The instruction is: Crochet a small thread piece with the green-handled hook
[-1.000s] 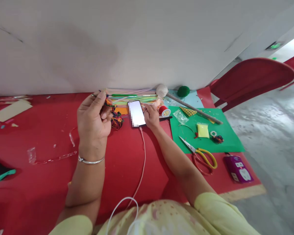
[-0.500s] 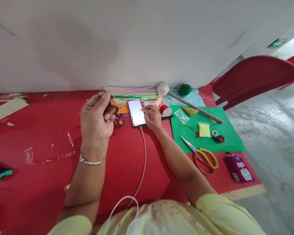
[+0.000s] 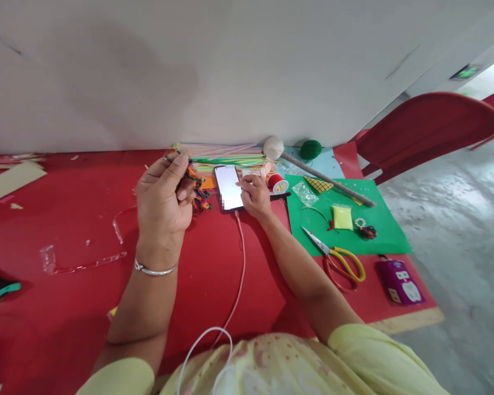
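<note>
My left hand is raised over the red tabletop, thumb and fingers pinched on a bundle of multicoloured yarn. Orange, blue and dark strands hang down beside the fingers, and part of the bundle is hidden behind the hand. A phone with a bright white screen lies in front of me, a pale cable running from its lower end. With the index finger stretched out, my right hand rests at the screen's right edge, holding nothing. A red thread spool is just beyond that hand.
Several pipe cleaners lie along the wall. On the green sheet are scissors, a yellow packet and a grey stick. White and green yarn balls sit behind. A purple pouch is at the right edge.
The yarn bundle has swung slightly and shows more orange strands. Both hands are almost where they were, with my right finger still at the phone.
</note>
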The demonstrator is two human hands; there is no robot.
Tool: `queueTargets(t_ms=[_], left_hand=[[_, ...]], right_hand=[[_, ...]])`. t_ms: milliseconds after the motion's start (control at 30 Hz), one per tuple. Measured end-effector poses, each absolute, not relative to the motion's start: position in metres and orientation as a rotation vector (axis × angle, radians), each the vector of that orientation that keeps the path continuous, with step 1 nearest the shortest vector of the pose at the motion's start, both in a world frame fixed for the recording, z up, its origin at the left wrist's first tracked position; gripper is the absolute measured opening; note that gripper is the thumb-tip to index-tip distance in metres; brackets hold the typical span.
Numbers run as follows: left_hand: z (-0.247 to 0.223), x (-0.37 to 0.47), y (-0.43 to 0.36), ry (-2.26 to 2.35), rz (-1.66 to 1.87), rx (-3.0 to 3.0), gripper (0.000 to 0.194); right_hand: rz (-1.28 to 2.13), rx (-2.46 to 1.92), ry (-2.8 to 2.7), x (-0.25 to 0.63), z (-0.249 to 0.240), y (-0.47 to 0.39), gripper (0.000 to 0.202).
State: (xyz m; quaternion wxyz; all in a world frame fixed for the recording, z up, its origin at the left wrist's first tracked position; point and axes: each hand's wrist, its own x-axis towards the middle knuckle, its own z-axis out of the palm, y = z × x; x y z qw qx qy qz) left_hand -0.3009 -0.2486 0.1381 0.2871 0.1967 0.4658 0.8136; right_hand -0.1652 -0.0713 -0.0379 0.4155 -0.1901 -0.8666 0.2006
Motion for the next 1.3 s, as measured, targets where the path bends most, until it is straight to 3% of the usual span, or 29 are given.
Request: queueTargets(t_ms=[1300], left_hand=[[0.1448,-0.2926,-0.2483,1.217,2.174,0.422,0.015]], right_hand=[[0.508,-0.494,-2.214,-0.1654,-0.039,-0.0697,0.038]])
